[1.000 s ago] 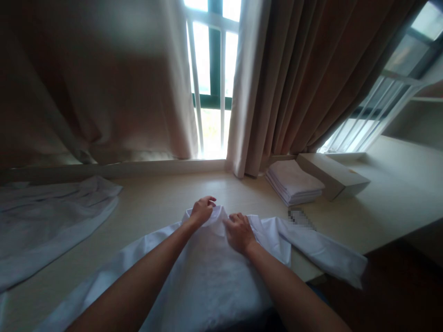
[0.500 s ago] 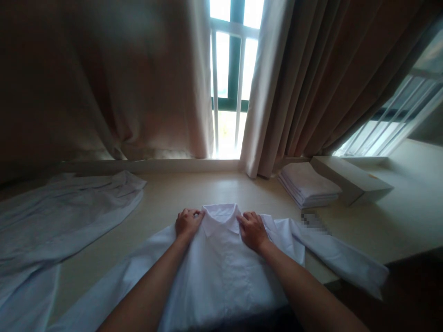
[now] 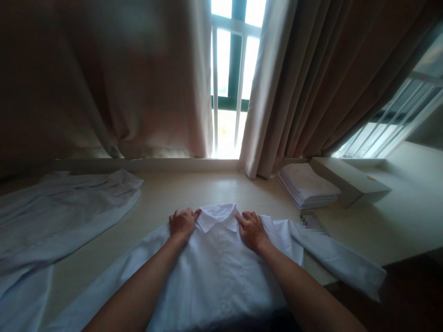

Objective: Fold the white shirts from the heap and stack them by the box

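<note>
A white collared shirt [image 3: 224, 263] lies front up before me, its collar [image 3: 218, 220] towards the window and its sleeves spread to both sides. My left hand [image 3: 182, 223] is closed on the shirt's left shoulder, thumb beside the collar. On the opposite shoulder, my right hand [image 3: 252, 228] grips the cloth close to the collar's right side. The fingertips of both hands curl over the shirt's top edge and are partly hidden. The right sleeve [image 3: 353, 263] reaches past the table's edge.
Another white shirt [image 3: 69, 216] lies loosely spread at the left. A folded stack of white cloth [image 3: 308, 184] sits at the back right, beside a pale box-like block [image 3: 353, 182]. Long curtains [image 3: 159, 92] hang behind the table [image 3: 221, 184]. Its front edge drops off at the right.
My left hand has shifted slightly left along the shoulder, and the collar has spread a little wider that way. My right hand has barely moved.
</note>
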Demonstrator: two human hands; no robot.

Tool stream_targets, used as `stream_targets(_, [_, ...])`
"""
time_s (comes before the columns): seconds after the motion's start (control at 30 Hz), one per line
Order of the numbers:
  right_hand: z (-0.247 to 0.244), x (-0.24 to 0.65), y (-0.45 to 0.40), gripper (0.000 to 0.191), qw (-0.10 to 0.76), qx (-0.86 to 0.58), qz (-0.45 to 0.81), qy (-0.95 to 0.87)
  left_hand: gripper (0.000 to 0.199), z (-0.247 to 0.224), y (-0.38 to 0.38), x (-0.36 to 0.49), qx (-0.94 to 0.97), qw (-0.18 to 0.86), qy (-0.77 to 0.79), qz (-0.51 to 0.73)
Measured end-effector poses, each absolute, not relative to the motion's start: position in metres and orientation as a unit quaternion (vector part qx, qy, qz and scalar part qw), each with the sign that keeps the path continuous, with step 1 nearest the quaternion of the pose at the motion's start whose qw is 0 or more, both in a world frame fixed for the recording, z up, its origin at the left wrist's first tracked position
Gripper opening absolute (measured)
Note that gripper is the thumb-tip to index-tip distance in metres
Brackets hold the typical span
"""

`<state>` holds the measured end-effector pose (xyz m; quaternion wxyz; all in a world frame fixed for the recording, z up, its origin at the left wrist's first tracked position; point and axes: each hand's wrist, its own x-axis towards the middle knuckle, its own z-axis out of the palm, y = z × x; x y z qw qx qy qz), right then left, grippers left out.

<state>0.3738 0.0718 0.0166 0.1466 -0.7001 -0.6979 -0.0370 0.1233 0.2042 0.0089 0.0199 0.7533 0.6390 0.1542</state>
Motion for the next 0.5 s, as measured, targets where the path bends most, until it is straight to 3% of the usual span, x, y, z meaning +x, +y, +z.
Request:
stream_targets(0.2, [0.019,0.372,0.070,0.038,0.148,-0.702,-0.030,-0.696,0.033,0.030,0.147,0.109,0.808,-0.043,0.542,0.228])
stream_targets(0.33, [0.019,0.370,0.069,0.040,0.148,-0.701,-0.027,-0.697,0.020,0.024,0.080,0.133,0.890,0.034,0.410,0.197])
stream_targets(0.5, [0.018,0.371,0.065,0.040,0.182,-0.702,-0.043,-0.687,0.030,0.006,0.042,0.161,0.831,0.059,0.501,0.236])
